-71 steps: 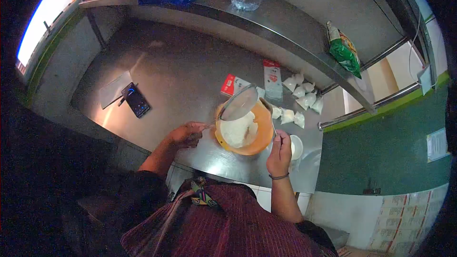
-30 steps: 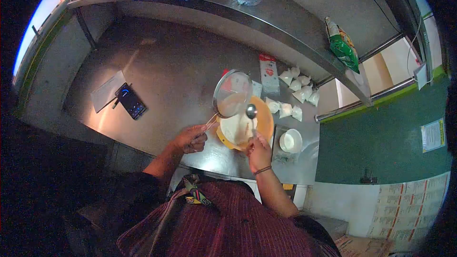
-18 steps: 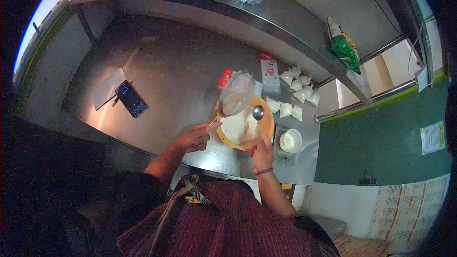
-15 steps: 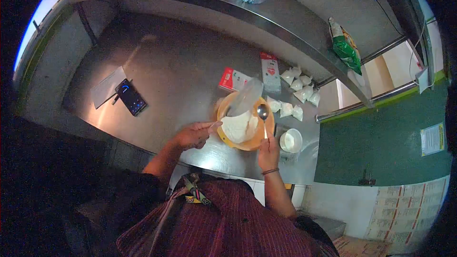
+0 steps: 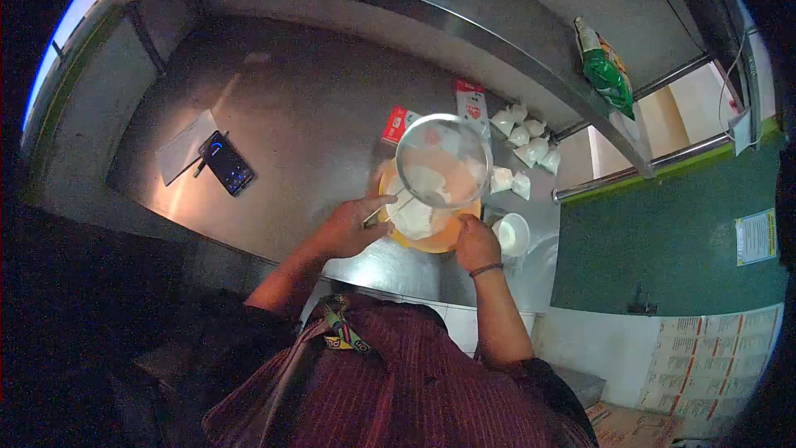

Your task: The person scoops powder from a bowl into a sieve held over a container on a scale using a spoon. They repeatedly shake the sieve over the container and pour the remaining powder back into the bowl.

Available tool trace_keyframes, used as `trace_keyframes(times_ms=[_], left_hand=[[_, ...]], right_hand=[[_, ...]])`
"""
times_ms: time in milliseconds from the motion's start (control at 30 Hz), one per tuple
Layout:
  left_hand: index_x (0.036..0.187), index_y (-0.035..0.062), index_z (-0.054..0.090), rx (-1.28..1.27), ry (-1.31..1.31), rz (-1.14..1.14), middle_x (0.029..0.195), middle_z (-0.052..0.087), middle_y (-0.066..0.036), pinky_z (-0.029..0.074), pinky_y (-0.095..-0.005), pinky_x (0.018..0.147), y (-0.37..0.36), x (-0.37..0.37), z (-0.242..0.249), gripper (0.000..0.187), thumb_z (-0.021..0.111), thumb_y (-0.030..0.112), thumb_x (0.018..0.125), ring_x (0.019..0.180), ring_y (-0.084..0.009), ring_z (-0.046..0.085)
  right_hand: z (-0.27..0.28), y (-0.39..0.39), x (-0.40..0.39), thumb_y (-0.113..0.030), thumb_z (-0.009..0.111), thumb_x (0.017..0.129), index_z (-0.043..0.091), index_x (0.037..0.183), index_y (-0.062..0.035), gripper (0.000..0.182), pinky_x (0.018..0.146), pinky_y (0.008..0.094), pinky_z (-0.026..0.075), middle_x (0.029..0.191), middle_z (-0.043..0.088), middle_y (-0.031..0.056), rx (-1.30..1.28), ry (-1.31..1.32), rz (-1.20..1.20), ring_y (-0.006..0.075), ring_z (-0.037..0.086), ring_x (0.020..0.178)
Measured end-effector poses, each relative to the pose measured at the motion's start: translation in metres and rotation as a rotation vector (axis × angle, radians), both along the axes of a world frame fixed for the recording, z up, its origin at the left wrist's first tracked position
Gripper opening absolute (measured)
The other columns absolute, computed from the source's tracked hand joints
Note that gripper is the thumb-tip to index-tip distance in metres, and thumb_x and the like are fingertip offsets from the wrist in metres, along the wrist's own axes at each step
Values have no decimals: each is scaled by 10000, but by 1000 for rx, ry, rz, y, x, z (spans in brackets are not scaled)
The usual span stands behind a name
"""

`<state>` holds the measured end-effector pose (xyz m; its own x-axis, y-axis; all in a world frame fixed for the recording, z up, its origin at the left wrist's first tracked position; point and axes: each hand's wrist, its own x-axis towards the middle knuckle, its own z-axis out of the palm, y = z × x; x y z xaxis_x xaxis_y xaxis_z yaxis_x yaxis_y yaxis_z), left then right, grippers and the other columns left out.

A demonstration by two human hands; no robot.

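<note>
The left hand (image 5: 348, 227) is closed around the wire handle of a round sieve (image 5: 444, 160), which is held up over the far part of an orange bowl (image 5: 448, 236). From that hand the sieve's long axis slants forward and to the right, handle end nearest the left hand, mesh hoop farthest from the person. The right hand (image 5: 478, 244) is curled at the bowl's right side, nearer the person than the hoop; whether it grips the rim or something else cannot be told. White powder (image 5: 410, 217) lies in the bowl, between the hands. Just to the right of the right hand stands a white tub (image 5: 512, 234), so that side is tight. Small filled bags (image 5: 531, 150) sit beyond the tub, and a red-and-white packet (image 5: 470, 99) lies beyond the hoop. The widest gap on the metal table (image 5: 290, 137) is forward and left of the left hand, reaching toward a phone (image 5: 225, 164). The table's near edge runs below both hands, on the person's side; a raised shelf (image 5: 497, 41) spans the far side.
</note>
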<state>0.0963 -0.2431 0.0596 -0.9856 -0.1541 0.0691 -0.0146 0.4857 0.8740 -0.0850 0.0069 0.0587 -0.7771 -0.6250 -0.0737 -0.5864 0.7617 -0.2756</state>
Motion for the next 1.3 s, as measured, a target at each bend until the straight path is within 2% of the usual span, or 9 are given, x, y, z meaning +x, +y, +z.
trace_keyframes(times_ms=[133,200,400,467,633,900,967,1100,1300], left_hand=[[1404,37,542,-5,-24,138,1164,684,-241,548,-429,864,0,-2,28,545,699,255,930,937,-350,704],[1407,38,537,28,-89,189,1177,678,-248,552,-433,854,-2,-1,30,547,699,252,930,933,-367,703],[1420,57,528,3,-122,316,1189,676,-247,550,-444,854,-9,3,36,551,693,243,928,959,-402,692],[1429,75,524,-42,177,322,1208,672,-239,553,-442,847,-10,4,15,555,690,228,922,930,-397,696],[1434,85,521,-72,-43,344,1224,661,-240,553,-452,830,-5,12,29,557,681,235,921,873,-387,700],[1435,53,514,-190,-40,391,1036,703,-258,549,-461,787,3,18,0,588,694,212,898,789,-366,699],[1430,49,512,-118,-68,318,1273,639,-264,564,-469,870,4,21,1,561,673,250,932,898,-402,708],[1430,59,517,-175,-9,282,1279,637,-262,561,-476,889,7,22,-9,540,659,220,935,955,-419,702],[1439,69,512,-163,-51,284,1227,658,-266,562,-491,880,12,17,-9,538,649,187,932,968,-441,693]], right_hand=[[-3,-7,-1,-209,522,972,661,1171,-76,277,857,500,553,1055,714,220,67,-9,-33,408,691,973],[1,-11,-3,-245,635,879,642,1178,-82,341,892,503,549,1117,712,209,225,-82,-34,391,694,1029],[17,-19,-3,-213,607,874,699,1106,-65,290,907,496,546,1080,720,216,227,-193,71,389,700,1007],[14,-19,1,-179,574,884,714,1113,-52,297,897,477,551,1064,724,213,139,-184,182,378,706,980],[-6,-22,-10,-166,528,907,738,1107,-26,321,883,432,557,1019,736,205,10,-220,264,349,719,942],[-22,2,-32,-185,570,931,745,1049,-17,270,688,330,520,813,717,93,-4,-518,44,191,667,733],[-48,24,-39,-199,575,951,737,1044,-24,256,659,313,502,795,692,55,-108,-553,2,163,634,707],[-40,49,-26,-242,600,996,714,1036,-50,227,583,254,424,765,615,-22,-306,-642,-169,85,528,655],[-45,75,-13,-262,632,990,703,1010,-66,209,480,230,338,737,592,-22,-513,-604,-184,58,454,555]])
